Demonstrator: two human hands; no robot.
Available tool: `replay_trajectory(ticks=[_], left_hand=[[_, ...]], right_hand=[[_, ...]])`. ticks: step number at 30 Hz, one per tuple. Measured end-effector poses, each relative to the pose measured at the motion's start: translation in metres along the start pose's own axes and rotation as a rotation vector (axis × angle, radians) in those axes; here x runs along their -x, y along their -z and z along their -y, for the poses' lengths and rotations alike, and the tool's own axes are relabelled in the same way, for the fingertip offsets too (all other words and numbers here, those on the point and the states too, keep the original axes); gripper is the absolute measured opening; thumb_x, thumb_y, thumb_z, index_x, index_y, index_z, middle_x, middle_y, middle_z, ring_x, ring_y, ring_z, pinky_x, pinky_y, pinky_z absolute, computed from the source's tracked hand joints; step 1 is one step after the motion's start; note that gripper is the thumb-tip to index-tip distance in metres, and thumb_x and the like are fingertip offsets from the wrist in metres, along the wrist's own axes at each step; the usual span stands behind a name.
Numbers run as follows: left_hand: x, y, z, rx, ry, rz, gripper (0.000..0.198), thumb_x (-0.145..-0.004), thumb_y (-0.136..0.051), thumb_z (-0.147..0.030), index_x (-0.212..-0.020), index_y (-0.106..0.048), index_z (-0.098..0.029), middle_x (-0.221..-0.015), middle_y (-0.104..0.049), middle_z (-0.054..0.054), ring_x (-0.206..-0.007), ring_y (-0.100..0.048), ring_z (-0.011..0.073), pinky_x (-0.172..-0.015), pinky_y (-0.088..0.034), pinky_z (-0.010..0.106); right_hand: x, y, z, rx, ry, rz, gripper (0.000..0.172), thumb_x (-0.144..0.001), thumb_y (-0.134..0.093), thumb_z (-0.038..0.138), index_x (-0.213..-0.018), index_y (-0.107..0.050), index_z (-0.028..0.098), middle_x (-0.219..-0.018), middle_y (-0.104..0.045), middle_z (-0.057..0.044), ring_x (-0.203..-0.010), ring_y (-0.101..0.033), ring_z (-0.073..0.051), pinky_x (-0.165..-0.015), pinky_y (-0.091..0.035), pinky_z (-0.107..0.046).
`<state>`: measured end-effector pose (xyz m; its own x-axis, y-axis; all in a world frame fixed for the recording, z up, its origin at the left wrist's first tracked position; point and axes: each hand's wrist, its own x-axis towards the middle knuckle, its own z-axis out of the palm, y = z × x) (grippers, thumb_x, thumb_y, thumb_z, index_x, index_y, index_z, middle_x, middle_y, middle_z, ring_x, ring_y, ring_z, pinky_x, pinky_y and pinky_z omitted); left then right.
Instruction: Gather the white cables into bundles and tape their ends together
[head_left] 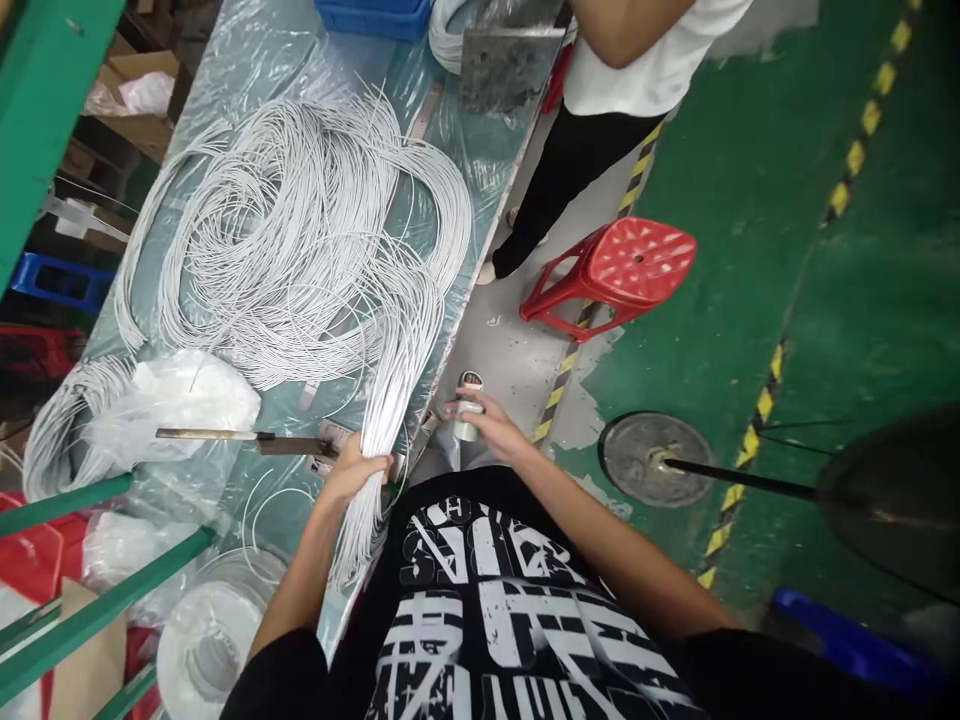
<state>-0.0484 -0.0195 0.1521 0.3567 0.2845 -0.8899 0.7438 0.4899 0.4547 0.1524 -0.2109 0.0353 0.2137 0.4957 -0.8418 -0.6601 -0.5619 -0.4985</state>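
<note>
My left hand (354,474) is wrapped round a thick bundle of thin white wires (390,400) near the table's front edge. The bundle's short end hangs below the fist, and its other end runs into a large coiled heap of white wires (285,230) on the table. My right hand (487,422), just beyond the table edge, holds a small roll of clear tape (466,422). A strip of tape seems to hang from the roll. To the left of my left hand lies a dark flat blade-like tool (289,445).
A plastic-covered table (487,165) bears a metal plate (510,70) and a blue bin (375,15). Beyond it stands a person (592,150) near a red stool (637,262). A fan's round base (656,458) is at right, green bars (105,620) at lower left.
</note>
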Motion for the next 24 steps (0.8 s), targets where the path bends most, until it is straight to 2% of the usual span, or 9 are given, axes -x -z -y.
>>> replay_trajectory(ticks=[4,9,11,13,16,18,21,24], left_hand=[[-0.007,-0.026,0.014,0.039,-0.024,-0.002,0.033,-0.059,-0.082,-0.036,-0.082,-0.060,-0.026,-0.059,-0.063,-0.004,-0.047,-0.057,0.0165,-0.052,-0.045,0.032],[-0.019,-0.048,0.029,0.063,-0.032,-0.009,0.034,-0.055,-0.079,-0.035,-0.084,-0.062,-0.028,-0.061,-0.060,-0.005,-0.046,-0.055,0.0181,-0.050,-0.047,0.037],[-0.022,-0.056,0.033,0.073,-0.040,0.002,0.037,-0.054,-0.078,-0.032,-0.088,-0.064,-0.029,-0.065,-0.061,-0.004,-0.047,-0.055,0.0187,-0.050,-0.049,0.039],[-0.023,-0.063,0.035,0.084,-0.051,0.015,0.038,-0.053,-0.079,-0.029,-0.089,-0.065,-0.029,-0.068,-0.061,-0.004,-0.049,-0.055,0.0193,-0.050,-0.050,0.041],[-0.023,-0.070,0.036,0.108,-0.065,0.036,0.036,-0.052,-0.078,-0.026,-0.086,-0.065,-0.030,-0.066,-0.060,-0.003,-0.048,-0.054,0.0201,-0.050,-0.050,0.043],[-0.023,-0.073,0.037,0.120,-0.075,0.046,0.035,-0.051,-0.077,-0.025,-0.084,-0.065,-0.030,-0.065,-0.060,-0.002,-0.048,-0.054,0.0209,-0.050,-0.050,0.044],[-0.024,-0.073,0.038,0.126,-0.091,0.052,0.039,-0.050,-0.078,-0.022,-0.086,-0.066,-0.030,-0.067,-0.061,-0.002,-0.048,-0.058,0.0228,-0.049,-0.051,0.045],[-0.026,-0.072,0.039,0.128,-0.098,0.069,0.046,-0.050,-0.079,-0.021,-0.094,-0.069,-0.031,-0.069,-0.063,-0.002,-0.047,-0.060,0.0251,-0.049,-0.053,0.047]], right_hand=[[0.002,-0.021,-0.004,-0.201,-0.057,0.042,0.059,-0.063,-0.071,0.044,-0.120,-0.062,0.031,-0.115,-0.086,-0.014,-0.109,-0.086,-0.035,-0.098,-0.069,-0.053],[-0.007,-0.021,-0.008,-0.245,-0.123,0.072,0.051,-0.060,-0.072,0.040,-0.110,-0.064,0.033,-0.112,-0.086,-0.011,-0.112,-0.085,-0.037,-0.098,-0.068,-0.058],[-0.010,-0.025,-0.010,-0.217,-0.155,0.100,0.050,-0.061,-0.074,0.038,-0.111,-0.067,0.032,-0.112,-0.087,-0.010,-0.113,-0.084,-0.038,-0.100,-0.068,-0.058],[-0.013,-0.031,-0.010,-0.165,-0.185,0.141,0.048,-0.069,-0.079,0.042,-0.115,-0.072,0.029,-0.115,-0.088,-0.010,-0.116,-0.084,-0.037,-0.103,-0.069,-0.058],[-0.016,-0.040,-0.005,-0.063,-0.216,0.199,0.048,-0.089,-0.081,0.058,-0.123,-0.076,0.026,-0.122,-0.087,-0.012,-0.119,-0.082,-0.034,-0.106,-0.068,-0.057],[-0.019,-0.043,0.001,0.012,-0.219,0.232,0.054,-0.097,-0.076,0.068,-0.129,-0.077,0.024,-0.126,-0.087,-0.014,-0.121,-0.082,-0.032,-0.109,-0.068,-0.057],[-0.021,-0.043,0.012,0.130,-0.196,0.279,0.066,-0.097,-0.069,0.077,-0.133,-0.079,0.022,-0.128,-0.087,-0.016,-0.122,-0.084,-0.035,-0.110,-0.068,-0.063],[-0.018,-0.044,0.019,0.265,-0.140,0.322,0.068,-0.088,-0.070,0.079,-0.132,-0.083,0.029,-0.130,-0.089,-0.017,-0.126,-0.085,-0.041,-0.107,-0.068,-0.070]])
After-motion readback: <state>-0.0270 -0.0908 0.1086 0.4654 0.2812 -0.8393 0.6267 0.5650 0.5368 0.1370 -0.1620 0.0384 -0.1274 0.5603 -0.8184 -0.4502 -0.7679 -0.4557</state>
